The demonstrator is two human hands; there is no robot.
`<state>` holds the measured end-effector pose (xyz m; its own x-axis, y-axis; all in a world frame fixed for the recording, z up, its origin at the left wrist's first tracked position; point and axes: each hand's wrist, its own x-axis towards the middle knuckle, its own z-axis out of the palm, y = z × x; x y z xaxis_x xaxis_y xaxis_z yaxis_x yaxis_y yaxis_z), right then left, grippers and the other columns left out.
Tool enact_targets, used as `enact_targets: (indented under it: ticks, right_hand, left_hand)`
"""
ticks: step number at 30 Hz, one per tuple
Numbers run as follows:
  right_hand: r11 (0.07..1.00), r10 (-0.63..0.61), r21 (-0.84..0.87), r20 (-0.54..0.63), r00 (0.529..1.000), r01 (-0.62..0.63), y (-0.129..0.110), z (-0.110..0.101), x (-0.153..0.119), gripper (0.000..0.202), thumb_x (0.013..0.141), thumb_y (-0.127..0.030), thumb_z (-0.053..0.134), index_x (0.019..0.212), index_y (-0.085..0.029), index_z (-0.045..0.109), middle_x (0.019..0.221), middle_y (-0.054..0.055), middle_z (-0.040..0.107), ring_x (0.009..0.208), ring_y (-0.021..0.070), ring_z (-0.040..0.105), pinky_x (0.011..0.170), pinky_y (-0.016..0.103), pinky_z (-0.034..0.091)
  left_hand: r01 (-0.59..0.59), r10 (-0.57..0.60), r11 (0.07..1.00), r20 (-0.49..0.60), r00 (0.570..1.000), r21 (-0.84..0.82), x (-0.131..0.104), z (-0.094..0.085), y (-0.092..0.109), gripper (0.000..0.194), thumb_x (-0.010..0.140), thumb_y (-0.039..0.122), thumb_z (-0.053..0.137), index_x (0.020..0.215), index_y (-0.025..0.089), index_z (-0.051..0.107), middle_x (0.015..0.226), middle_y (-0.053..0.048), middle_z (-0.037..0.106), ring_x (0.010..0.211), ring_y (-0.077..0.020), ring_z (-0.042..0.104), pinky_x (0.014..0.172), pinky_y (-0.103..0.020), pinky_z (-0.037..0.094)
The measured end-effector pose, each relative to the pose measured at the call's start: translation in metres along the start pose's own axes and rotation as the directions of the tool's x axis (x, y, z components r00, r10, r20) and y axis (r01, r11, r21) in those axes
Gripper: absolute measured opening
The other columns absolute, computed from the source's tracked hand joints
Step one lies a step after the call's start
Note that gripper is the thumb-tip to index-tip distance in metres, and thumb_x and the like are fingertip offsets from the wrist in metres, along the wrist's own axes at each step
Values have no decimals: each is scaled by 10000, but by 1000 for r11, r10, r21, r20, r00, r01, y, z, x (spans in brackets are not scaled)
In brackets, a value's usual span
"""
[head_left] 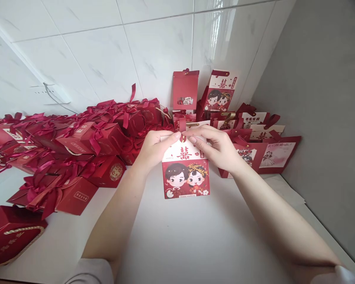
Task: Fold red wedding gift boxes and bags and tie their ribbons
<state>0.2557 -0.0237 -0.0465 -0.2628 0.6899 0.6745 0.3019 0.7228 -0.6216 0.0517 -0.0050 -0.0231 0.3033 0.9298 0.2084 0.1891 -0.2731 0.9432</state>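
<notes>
Box (185, 179) sits at the middle of your head view, front panel facing you, with two cartoon figures on red below a white top band bearing a red double character. Take it as the centre of the clock. Your left hand (159, 146) grips its top edge at 11 o'clock, thumb across the front, the other fingers mostly hidden behind. Your right hand (217, 145) pinches the same edge at 1 o'clock, its thumb near the small clasp (183, 138) between both hands. Whether the bottom edge touches the desk (171, 240), you cannot tell; the white surface spreads out at 6 o'clock.

From 9 to 10 o'clock runs a pile (77, 138) of red boxes tied with dark red ribbons. At 8 o'clock, well apart, lies a rope box (10, 223), its twisted cord hanging over one side. A plain box (185, 85) stands upright at 12 o'clock, near the tiled wall (94, 51); at 1 o'clock beside it, a couple box (220, 90) tilts. A cluster (262, 136) of red and white packages crowds 2 o'clock.
</notes>
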Motion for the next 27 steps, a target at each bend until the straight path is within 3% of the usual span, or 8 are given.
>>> enact_targets:
  ticks: [7,17,22,27]
  right_hand:
    - [986,-115,-117,12,993,116,2,0,-2,230,1002,-269,526,1148,-290,703,1141,42,689,1091,229,646,963,416,537]
    - [986,-126,-111,5,992,126,-1,-2,-1,227,1011,-299,510,1120,-278,708,1146,49,692,1133,243,629,1010,429,519]
    - [976,-164,-148,4,986,163,5,1,-3,278,1003,-292,516,1222,-308,688,1293,58,617,1223,258,585,1036,454,513]
    - [974,-178,-145,-13,984,174,6,2,-3,261,991,-300,536,1189,-322,705,1406,47,539,1300,284,536,1063,482,494]
  left_hand:
    - [-59,65,994,-61,996,89,0,2,-3,380,826,495,691,661,154,672,579,-4,565,512,-108,499,460,-227,334]
    - [-102,124,985,-159,980,137,-2,5,3,482,829,456,686,526,153,465,531,21,390,490,-74,367,438,-218,252]
    - [-105,128,988,-217,968,112,0,1,1,458,828,464,688,544,161,496,526,18,394,487,-82,375,440,-227,267]
    - [-95,111,992,-233,966,79,1,0,-2,416,838,483,682,596,167,559,539,10,451,496,-100,431,457,-241,307]
